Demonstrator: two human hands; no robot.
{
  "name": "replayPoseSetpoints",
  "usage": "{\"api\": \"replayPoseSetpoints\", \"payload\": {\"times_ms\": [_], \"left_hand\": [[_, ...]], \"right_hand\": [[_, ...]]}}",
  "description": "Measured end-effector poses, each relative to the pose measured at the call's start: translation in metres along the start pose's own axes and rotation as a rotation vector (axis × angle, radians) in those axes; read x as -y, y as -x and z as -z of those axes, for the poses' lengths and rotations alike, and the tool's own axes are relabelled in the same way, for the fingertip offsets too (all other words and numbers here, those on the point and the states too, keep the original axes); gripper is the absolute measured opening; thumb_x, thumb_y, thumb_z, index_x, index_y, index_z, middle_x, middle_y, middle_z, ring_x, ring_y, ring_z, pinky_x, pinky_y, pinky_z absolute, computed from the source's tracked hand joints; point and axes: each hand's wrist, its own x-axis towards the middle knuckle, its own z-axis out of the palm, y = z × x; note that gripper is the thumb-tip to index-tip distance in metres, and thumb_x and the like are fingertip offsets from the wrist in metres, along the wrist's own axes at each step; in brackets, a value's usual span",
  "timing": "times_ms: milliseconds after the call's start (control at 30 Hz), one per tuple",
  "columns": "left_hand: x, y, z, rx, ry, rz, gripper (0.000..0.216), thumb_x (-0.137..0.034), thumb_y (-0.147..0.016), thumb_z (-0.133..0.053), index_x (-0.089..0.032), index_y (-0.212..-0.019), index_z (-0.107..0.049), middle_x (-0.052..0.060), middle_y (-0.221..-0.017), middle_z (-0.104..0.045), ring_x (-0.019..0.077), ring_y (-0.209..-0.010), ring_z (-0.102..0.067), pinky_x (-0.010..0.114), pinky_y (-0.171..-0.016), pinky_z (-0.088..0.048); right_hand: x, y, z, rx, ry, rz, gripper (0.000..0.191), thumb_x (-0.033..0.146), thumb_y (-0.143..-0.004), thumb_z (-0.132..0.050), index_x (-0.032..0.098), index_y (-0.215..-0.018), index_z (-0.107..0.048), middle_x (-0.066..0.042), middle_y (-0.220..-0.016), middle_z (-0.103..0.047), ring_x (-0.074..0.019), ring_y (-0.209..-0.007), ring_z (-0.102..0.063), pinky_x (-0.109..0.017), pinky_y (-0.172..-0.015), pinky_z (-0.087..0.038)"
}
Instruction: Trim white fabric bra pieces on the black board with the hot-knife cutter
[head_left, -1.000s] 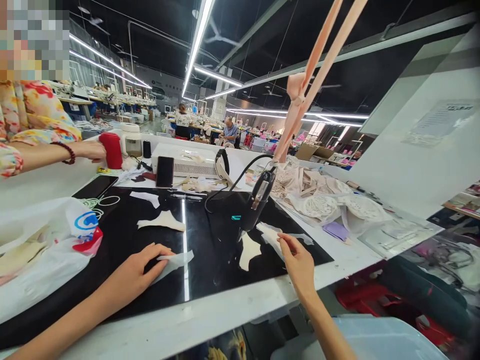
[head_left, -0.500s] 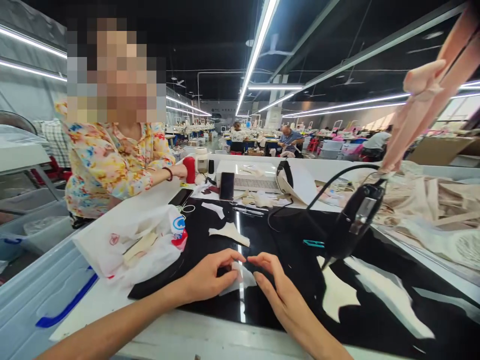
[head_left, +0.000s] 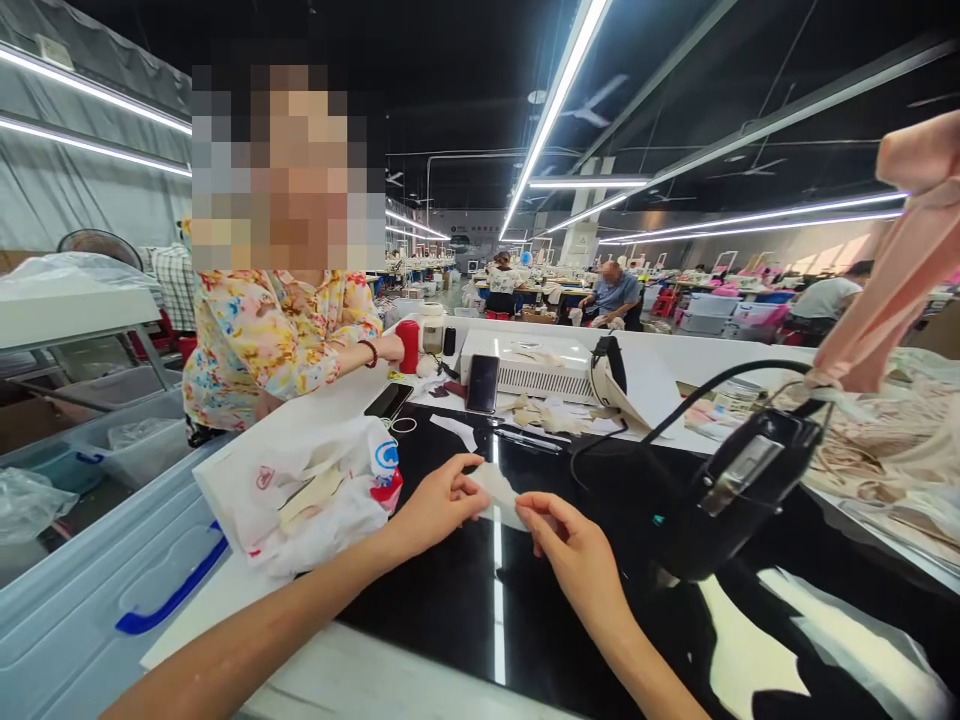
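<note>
Both hands pinch the small white fabric piece [head_left: 501, 492] just above the black mat [head_left: 465, 600]: left hand [head_left: 435, 505], right hand [head_left: 574, 550]. Best hold it taut, corners level, fingertips only.

Dark ceiling, long strip lights [head_left: 555, 100]; rows of worktables [head_left: 540, 292], grey curtain wall [head_left: 82, 195]
</note>
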Motion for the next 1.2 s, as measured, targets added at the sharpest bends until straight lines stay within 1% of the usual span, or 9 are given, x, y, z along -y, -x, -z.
{"api": "replayPoseSetpoints", "payload": {"times_ms": [267, 367, 433, 633, 800, 933, 1033, 1100, 1200], "left_hand": [[0.001, -0.029, 0.005, -0.142, -0.312, -0.16, 0.018, -0.026, -0.092, -0.055, -0.02, -0.108, -0.059, 0.002, -0.096, -0.065, 0.0179, -0.086, -0.064, 0.031, -0.083, -0.05], [0.0, -0.037, 0.005, -0.165, -0.472, -0.193, 0.015, -0.021, -0.092, -0.052, -0.021, -0.105, -0.06, 0.003, -0.102, -0.066, 0.0202, -0.095, -0.062, 0.033, -0.09, -0.047], [0.0, -0.042, 0.004, -0.162, -0.568, -0.195, 0.015, -0.017, -0.092, -0.051, -0.021, -0.105, -0.059, 0.004, -0.103, -0.066, 0.0207, -0.095, -0.062, 0.032, -0.089, -0.047], [0.01, -0.051, 0.001, -0.111, -0.823, -0.175, 0.016, -0.015, -0.095, -0.048, -0.019, -0.101, -0.062, 0.006, -0.104, -0.065, 0.0214, -0.094, -0.063, 0.032, -0.086, -0.048], [0.021, -0.055, 0.0, -0.048, -0.948, -0.195, 0.021, -0.018, -0.099, -0.047, -0.018, -0.094, -0.068, 0.007, -0.102, -0.067, 0.0208, -0.098, -0.063, 0.03, -0.088, -0.048], [0.026, -0.056, 0.001, -0.026, -0.964, -0.259, 0.024, -0.018, -0.097, -0.046, -0.017, -0.09, -0.07, 0.008, -0.1, -0.068, 0.0222, -0.096, -0.062, 0.033, -0.088, -0.048], [0.032, -0.06, 0.006, -0.035, -0.942, -0.334, 0.026, -0.023, -0.096, -0.045, -0.018, -0.09, -0.07, 0.01, -0.099, -0.068, 0.0246, -0.093, -0.061, 0.038, -0.087, -0.048], [0.038, -0.064, 0.01, -0.042, -0.923, -0.382, 0.03, -0.028, -0.097, -0.043, -0.018, -0.092, -0.071, 0.011, -0.103, -0.069, 0.0273, -0.097, -0.062, 0.042, -0.089, -0.049], [0.043, -0.066, 0.014, -0.111, -0.947, -0.49, 0.037, -0.034, -0.099, -0.038, -0.02, -0.101, -0.072, 0.011, -0.115, -0.07, 0.0295, -0.106, -0.063, 0.044, -0.093, -0.049]], "right_hand": [[-0.016, -0.036, -0.013, -0.057, 0.141, 0.139, 0.045, 0.06, -0.091, -0.053, 0.022, -0.093, -0.076, -0.008, -0.089, -0.073, -0.0238, -0.076, -0.064, -0.036, -0.071, -0.05], [-0.024, -0.046, -0.018, -0.052, 0.213, 0.173, 0.043, 0.055, -0.095, -0.048, 0.021, -0.097, -0.075, -0.01, -0.096, -0.073, -0.0262, -0.087, -0.066, -0.038, -0.08, -0.051], [-0.028, -0.051, -0.022, -0.043, 0.265, 0.187, 0.041, 0.05, -0.097, -0.045, 0.021, -0.097, -0.074, -0.01, -0.098, -0.073, -0.0264, -0.09, -0.066, -0.038, -0.083, -0.05], [-0.035, -0.051, -0.03, 0.01, 0.435, 0.194, 0.03, 0.032, -0.099, -0.044, 0.023, -0.097, -0.072, -0.007, -0.092, -0.071, -0.0235, -0.083, -0.066, -0.034, -0.075, -0.046], [-0.035, -0.05, -0.033, 0.023, 0.593, 0.192, 0.023, 0.018, -0.096, -0.05, 0.02, -0.095, -0.073, -0.008, -0.087, -0.071, -0.0251, -0.083, -0.064, -0.034, -0.073, -0.039], [-0.02, -0.047, -0.034, 0.034, 0.708, 0.194, 0.021, 0.014, -0.096, -0.054, 0.02, -0.089, -0.073, -0.009, -0.094, -0.073, -0.0243, -0.088, -0.063, -0.035, -0.076, -0.039], [-0.005, -0.04, -0.029, 0.034, 0.744, 0.224, 0.017, 0.017, -0.096, -0.059, 0.022, -0.105, -0.072, -0.007, -0.109, -0.072, -0.024, -0.1, -0.062, -0.035, -0.083, -0.041], [0.006, -0.026, -0.022, 0.055, 0.723, 0.269, 0.017, 0.021, -0.096, -0.062, 0.025, -0.109, -0.071, -0.003, -0.109, -0.073, -0.0216, -0.102, -0.062, -0.033, -0.087, -0.043], [0.019, 0.013, -0.003, 0.109, 0.643, 0.348, 0.014, 0.023, -0.098, -0.061, 0.03, -0.105, -0.072, 0.003, -0.102, -0.074, -0.0153, -0.097, -0.065, -0.028, -0.088, -0.045]]}}
